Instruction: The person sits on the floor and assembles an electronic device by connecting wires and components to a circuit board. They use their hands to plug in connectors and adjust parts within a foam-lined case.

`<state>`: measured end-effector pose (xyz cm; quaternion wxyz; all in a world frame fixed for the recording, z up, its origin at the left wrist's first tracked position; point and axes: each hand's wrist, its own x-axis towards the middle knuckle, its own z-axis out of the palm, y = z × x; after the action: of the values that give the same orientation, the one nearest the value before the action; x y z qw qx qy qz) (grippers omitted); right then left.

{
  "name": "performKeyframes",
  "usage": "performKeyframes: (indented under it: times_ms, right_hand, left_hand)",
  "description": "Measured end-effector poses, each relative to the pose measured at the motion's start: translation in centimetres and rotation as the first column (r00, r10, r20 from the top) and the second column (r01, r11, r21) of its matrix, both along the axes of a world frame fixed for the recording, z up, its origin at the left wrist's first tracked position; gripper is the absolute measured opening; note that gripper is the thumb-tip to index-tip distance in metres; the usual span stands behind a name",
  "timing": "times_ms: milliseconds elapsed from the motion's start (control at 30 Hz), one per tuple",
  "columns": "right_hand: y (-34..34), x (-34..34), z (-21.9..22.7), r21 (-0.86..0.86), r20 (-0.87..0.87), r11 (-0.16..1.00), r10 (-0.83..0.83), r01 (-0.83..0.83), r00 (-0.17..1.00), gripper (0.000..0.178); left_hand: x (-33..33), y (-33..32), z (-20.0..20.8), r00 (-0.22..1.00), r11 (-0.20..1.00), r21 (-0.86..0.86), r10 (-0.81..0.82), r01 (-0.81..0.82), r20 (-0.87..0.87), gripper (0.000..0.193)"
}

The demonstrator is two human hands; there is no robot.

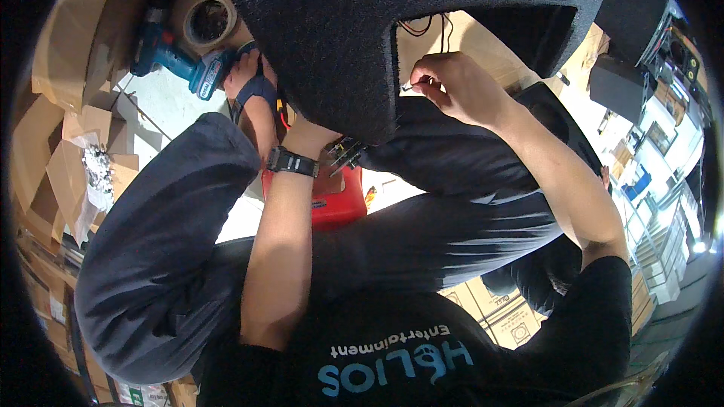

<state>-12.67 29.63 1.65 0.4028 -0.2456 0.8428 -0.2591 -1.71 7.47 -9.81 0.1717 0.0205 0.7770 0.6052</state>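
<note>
A large black carpet-covered cabinet [324, 38], which looks like a speaker box, stands tilted over my lap with a cut-out opening on its right side. My left hand [311, 136] reaches under its lower left edge, and the cabinet hides the fingers. Beside the opening, my right hand [456, 90] is pinched on a small whitish piece [407, 87], too small to name. Thin black and red wires [422, 28] show through the opening just beyond that hand. Below my left wrist sits a red case [335, 207], with metal tools [345, 154] close to the hand.
A blue cordless drill [173, 56] lies at the left beside a tape roll [210, 22] and my sandalled foot [256, 94]. Cardboard boxes [68, 68] crowd the left side. More black cabinets [630, 11] stand at the far right. Printed cartons [505, 316] lie behind my right leg.
</note>
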Motion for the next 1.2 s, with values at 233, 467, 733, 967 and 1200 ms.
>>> performKeyframes:
  times_ms: [233,467,733,967,1200]
  right_hand:
    - [2.4,2.4,-3.0,-0.089,0.081,0.984,0.165,-0.157,0.983,0.017]
    - [2.5,3.2,-3.4,-0.146,-0.231,0.907,0.357,-0.395,0.905,0.014]
    - [1.7,1.8,-2.4,-0.215,-0.181,0.922,0.285,-0.321,0.941,0.021]
    - [1.9,2.1,-2.7,-0.227,-0.096,0.934,0.261,-0.276,0.961,0.033]
    - [2.5,2.9,-4.0,-0.319,-0.044,0.927,0.193,-0.197,0.98,0.047]
  left_hand:
    - [0.2,-1.2,1.2,0.947,0.978,0.078,-0.209,0.196,0.246,0.04]
    - [0.8,1.3,-0.1,0.926,0.976,0.218,-0.103,0.023,0.363,0.068]
    - [1.8,3.1,-0.9,0.831,0.948,-0.121,-0.193,0.296,0.521,0.048]
    - [0.7,2.0,0.2,0.81,0.959,0.006,-0.241,0.282,0.535,0.042]
    - [1.0,2.0,0.8,0.899,0.98,-0.08,-0.133,0.182,0.417,0.039]
